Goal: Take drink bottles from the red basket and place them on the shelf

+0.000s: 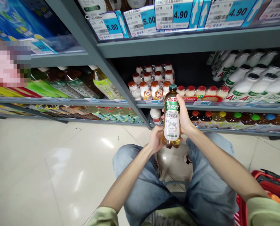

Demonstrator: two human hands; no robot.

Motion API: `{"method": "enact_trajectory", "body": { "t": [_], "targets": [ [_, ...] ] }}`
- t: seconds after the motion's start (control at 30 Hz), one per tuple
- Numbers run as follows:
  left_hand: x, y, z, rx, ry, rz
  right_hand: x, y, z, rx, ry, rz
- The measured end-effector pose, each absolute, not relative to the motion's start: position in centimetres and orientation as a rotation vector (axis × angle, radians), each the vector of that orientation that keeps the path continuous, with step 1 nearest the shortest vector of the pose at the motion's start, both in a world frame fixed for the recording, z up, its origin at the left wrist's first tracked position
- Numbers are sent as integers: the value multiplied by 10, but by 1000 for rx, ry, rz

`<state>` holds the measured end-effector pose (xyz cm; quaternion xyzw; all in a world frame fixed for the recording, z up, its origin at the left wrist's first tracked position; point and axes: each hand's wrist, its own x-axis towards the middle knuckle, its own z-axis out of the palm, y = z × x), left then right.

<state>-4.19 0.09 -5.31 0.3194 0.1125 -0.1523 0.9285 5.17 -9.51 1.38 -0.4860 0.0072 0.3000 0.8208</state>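
Between my two hands is a drink bottle (172, 116) of amber liquid, with a dark green cap and a green and white label facing up at me. My right hand (184, 114) wraps its upper right side, thumb near the shoulder. Low on the left side, my left hand (156, 138) grips the base; some of its fingers are hidden behind the bottle. Just beyond the bottle, several small white bottles with orange caps (155, 89) stand on the shelf. A white bottle (155, 115) sits on the lowest shelf beside my left hand.
Grey shelving (177, 44) with price tags (174, 15) spans the front. White bottles with black caps (250, 81) fill the right side. Large tea-coloured bottles (71, 81) stand left. A red basket (242, 207) is by my right knee. Glossy floor tiles (48, 157) lie left.
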Motion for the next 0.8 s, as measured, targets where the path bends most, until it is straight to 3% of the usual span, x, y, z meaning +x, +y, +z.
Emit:
{"method": "enact_trajectory", "body": {
  "t": [0.8],
  "targets": [
    [-43,-3,-57,695,263,-251,52,-98,13,-1041,-37,622]
  ]
}}
